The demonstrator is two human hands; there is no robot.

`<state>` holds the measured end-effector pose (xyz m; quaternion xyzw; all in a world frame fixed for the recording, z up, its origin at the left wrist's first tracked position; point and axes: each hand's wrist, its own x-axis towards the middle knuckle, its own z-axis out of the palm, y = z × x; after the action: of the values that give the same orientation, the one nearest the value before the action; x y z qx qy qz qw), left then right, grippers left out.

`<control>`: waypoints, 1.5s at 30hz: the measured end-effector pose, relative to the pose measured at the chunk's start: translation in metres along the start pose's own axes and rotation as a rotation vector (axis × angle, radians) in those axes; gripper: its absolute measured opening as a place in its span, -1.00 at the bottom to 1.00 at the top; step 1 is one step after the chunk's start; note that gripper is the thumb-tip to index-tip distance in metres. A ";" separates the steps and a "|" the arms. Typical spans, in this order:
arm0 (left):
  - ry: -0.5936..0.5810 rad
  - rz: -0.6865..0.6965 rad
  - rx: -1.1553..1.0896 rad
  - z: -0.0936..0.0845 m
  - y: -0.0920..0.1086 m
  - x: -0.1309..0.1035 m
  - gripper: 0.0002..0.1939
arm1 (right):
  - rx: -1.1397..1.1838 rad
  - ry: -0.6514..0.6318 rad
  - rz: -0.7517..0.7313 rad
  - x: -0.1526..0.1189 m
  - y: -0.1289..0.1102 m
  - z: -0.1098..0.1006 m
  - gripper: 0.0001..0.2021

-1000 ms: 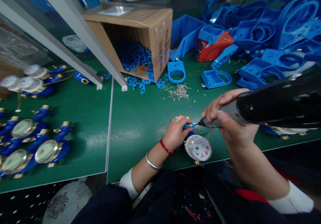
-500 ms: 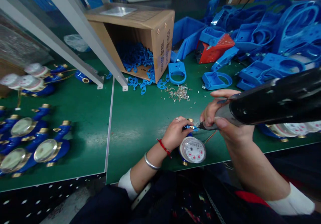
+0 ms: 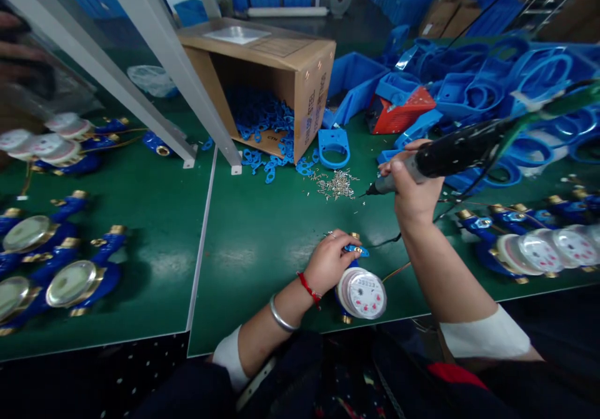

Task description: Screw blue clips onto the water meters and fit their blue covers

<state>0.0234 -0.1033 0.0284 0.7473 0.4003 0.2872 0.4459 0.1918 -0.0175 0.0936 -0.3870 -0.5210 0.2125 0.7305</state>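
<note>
A small blue clip (image 3: pixel 360 251) lies across the top of a water meter (image 3: pixel 362 293) near the table's front edge. My left hand (image 3: pixel 328 261) pinches the clip between thumb and fingers. My right hand (image 3: pixel 414 184) is wrapped around a black and grey electric screwdriver (image 3: pixel 440 156). Its tip points left, beside a pile of small screws (image 3: pixel 338 184) on the green table. Whether a screw sits on the tip is too small to tell. A thin wire runs right from the meter.
An open cardboard box (image 3: pixel 315 100) of blue clips lies behind the screws. Blue brackets (image 3: pixel 334 149) and a red bin (image 3: pixel 403 111) are at the back right. Meters stand right (image 3: pixel 534 251); meter bodies (image 3: pixel 77 284) stand left, beyond metal posts (image 3: pixel 173 62).
My right hand has lifted the screwdriver away from the clip, back toward the screw pile. My left hand stays at the clip. The view has shifted slightly.
</note>
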 end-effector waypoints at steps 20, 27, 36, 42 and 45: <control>0.365 0.017 0.122 -0.014 -0.002 0.004 -0.74 | 0.298 -0.094 0.003 -0.020 -0.085 0.010 -0.76; 0.383 0.095 0.118 -0.014 -0.001 0.004 -0.97 | 0.308 -0.138 -0.012 -0.033 -0.101 0.010 -0.74; 0.350 0.092 0.117 -0.017 0.004 0.003 -0.96 | 0.310 -0.106 0.016 -0.032 -0.110 0.009 -0.76; 0.320 0.102 0.116 -0.019 0.005 0.001 -0.91 | 0.298 -0.084 0.038 -0.030 -0.111 0.009 -0.76; 0.287 0.120 0.107 -0.020 0.005 0.002 -0.89 | 0.295 -0.089 0.057 -0.030 -0.111 0.007 -0.77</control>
<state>0.0101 -0.0942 0.0415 0.7437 0.4294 0.3954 0.3258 0.1639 -0.1045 0.1641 -0.2803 -0.5049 0.3243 0.7493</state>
